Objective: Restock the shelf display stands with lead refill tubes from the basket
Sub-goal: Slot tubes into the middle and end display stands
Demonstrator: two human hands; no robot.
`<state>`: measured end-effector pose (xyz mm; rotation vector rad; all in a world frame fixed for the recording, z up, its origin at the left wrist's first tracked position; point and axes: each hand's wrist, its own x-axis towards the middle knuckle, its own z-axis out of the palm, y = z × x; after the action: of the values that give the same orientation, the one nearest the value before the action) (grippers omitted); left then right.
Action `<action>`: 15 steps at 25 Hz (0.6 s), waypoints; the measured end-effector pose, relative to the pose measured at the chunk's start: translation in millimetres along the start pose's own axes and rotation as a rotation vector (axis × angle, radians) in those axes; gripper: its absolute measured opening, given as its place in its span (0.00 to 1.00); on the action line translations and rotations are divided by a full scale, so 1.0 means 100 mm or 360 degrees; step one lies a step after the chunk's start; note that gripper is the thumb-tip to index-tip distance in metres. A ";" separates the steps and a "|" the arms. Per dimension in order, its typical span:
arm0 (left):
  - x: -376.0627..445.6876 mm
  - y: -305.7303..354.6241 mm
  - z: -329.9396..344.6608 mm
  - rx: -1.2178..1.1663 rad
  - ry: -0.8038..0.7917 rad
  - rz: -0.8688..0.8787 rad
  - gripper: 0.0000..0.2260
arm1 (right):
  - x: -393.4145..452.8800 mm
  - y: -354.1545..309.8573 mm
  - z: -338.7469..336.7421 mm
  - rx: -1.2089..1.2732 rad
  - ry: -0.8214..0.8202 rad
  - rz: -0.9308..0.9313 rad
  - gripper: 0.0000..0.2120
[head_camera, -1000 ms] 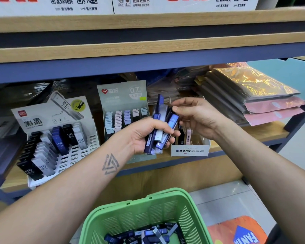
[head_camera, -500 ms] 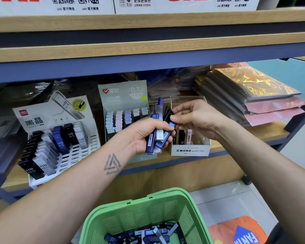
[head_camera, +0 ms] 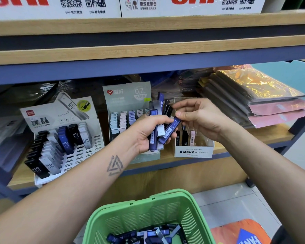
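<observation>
My left hand (head_camera: 149, 132) is shut on a fanned bunch of lead refill tubes (head_camera: 156, 110), blue, black and clear, in front of the shelf. My right hand (head_camera: 200, 116) pinches the top end of one blue tube (head_camera: 171, 131) that still sits slanted in that bunch. Just behind and below the hands stands the white MONO graph MG stand (head_camera: 194, 152) with a few tubes in it. A grey-green 0.7 stand (head_camera: 128, 95) is behind my left hand. The white HB 0.5 stand (head_camera: 60, 138) is at the left. The green basket (head_camera: 148, 215) below holds several more tubes.
Stacks of plastic-wrapped packs (head_camera: 253, 95) lie on the shelf to the right. White cartons (head_camera: 95, 6) stand on the upper shelf, whose wooden edge (head_camera: 148, 53) overhangs the stands. An orange bag (head_camera: 241, 233) lies on the tiled floor at the lower right.
My right hand has closed its thumb and finger on the slanted blue tube and drawn it slightly right and down out of the bunch. My left hand has barely moved.
</observation>
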<state>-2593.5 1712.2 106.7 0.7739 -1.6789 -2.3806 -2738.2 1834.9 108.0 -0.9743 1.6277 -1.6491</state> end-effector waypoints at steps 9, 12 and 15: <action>-0.26 0.18 -0.24 0.0027 0.0113 0.0092 0.05 | 0.04 -0.08 0.37 0.0347 -0.0115 -0.0037 0.15; -0.41 0.25 -0.46 -0.0024 0.0208 0.0105 0.06 | 0.09 -0.12 0.72 0.0374 -0.0094 0.0049 0.10; -0.57 0.30 -0.68 -0.0031 0.0291 0.0117 0.06 | 0.13 -0.13 1.07 0.0320 -0.0079 0.0104 0.06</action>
<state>-2517.4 1665.3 136.1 0.8814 -1.5816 -2.2004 -2654.2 1766.4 118.6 -0.8448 1.4149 -1.6934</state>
